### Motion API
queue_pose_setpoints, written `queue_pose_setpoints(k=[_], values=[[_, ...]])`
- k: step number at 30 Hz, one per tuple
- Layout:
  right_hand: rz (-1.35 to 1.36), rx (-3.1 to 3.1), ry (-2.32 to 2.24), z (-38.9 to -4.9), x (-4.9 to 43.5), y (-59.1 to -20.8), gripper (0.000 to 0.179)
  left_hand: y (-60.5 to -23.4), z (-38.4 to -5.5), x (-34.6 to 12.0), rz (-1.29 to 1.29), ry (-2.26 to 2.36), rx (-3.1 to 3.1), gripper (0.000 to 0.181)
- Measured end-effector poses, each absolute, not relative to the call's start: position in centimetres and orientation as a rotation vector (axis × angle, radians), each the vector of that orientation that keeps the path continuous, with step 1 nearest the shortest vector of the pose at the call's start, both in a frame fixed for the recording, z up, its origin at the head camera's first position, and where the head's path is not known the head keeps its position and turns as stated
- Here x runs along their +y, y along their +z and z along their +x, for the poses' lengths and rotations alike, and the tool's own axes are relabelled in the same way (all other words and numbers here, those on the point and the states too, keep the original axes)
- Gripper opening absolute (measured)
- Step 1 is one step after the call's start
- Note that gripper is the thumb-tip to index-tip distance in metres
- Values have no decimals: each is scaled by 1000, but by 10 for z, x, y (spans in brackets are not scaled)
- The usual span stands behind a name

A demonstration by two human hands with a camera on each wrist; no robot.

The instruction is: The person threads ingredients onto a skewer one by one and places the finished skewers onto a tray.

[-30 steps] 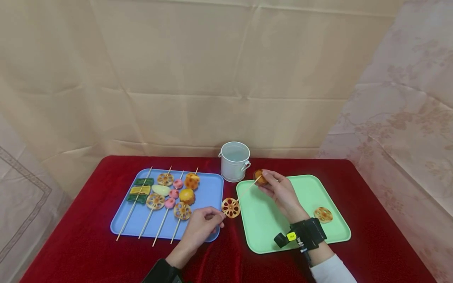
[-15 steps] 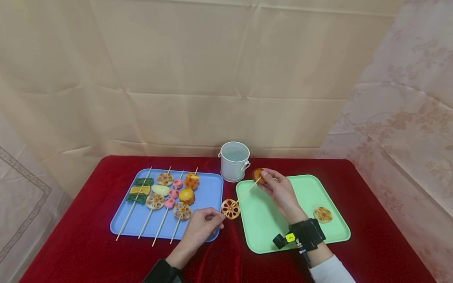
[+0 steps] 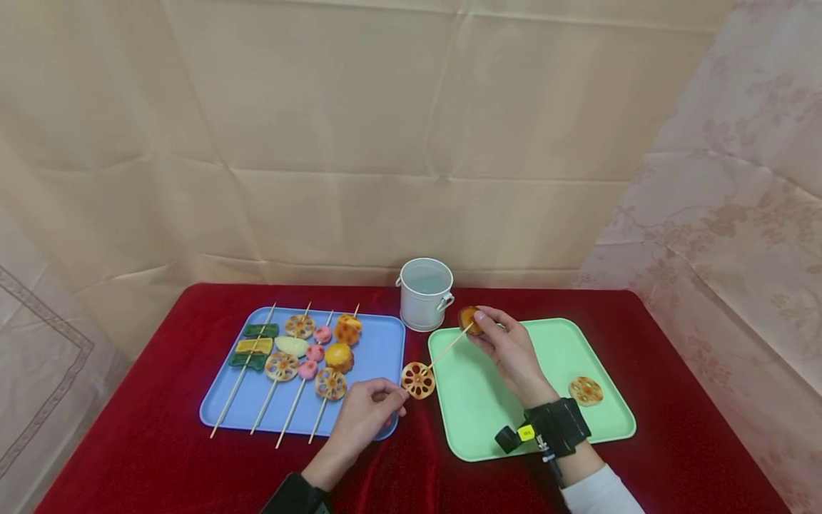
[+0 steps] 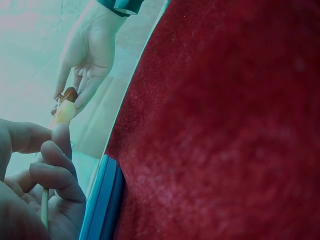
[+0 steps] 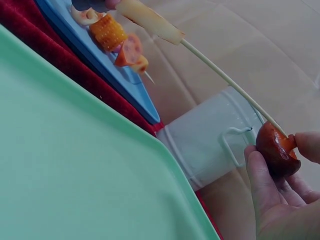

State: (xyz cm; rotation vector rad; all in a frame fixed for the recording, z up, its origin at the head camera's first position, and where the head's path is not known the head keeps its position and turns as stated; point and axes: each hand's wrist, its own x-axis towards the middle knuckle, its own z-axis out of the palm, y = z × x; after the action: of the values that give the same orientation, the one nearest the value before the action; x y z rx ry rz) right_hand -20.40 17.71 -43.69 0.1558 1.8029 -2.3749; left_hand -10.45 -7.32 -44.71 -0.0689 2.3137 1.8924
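My left hand (image 3: 364, 414) pinches a thin wooden skewer (image 3: 449, 348) near the right side of the blue tray. A lotus root slice (image 3: 418, 380) is threaded on it right by my fingertips. In the left wrist view the lower end of the stick (image 4: 45, 207) runs through the curled fingers. My right hand (image 3: 510, 353) grips a glossy brown mushroom (image 3: 472, 321) over the far left corner of the green tray. The right wrist view shows the skewer's far end at the orange stem side of the mushroom (image 5: 277, 150), between thumb and fingers.
On the blue tray (image 3: 379, 343) lie several loaded skewers, among them a green and yellow one (image 3: 255, 345) and a pink one (image 3: 315, 351). A white bucket (image 3: 426, 300) stands behind, between the trays. Another lotus root slice (image 3: 586, 390) lies on the green tray (image 3: 478, 421).
Hardly anything differs. The lotus root slice on the skewer sits slightly lower than a second ago, and my right hand with the mushroom has shifted slightly left.
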Motion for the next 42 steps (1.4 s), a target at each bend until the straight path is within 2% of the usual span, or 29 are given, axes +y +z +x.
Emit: queue_pose_setpoints(k=[28,42], values=[[141,1961,-2266,-200,172,-439,48,-450,-104,-73,-46,1856,2411,16],[175,2009,-2320,-193,160,-442,39,-448,-100,-71,-17,1815,2558,16]])
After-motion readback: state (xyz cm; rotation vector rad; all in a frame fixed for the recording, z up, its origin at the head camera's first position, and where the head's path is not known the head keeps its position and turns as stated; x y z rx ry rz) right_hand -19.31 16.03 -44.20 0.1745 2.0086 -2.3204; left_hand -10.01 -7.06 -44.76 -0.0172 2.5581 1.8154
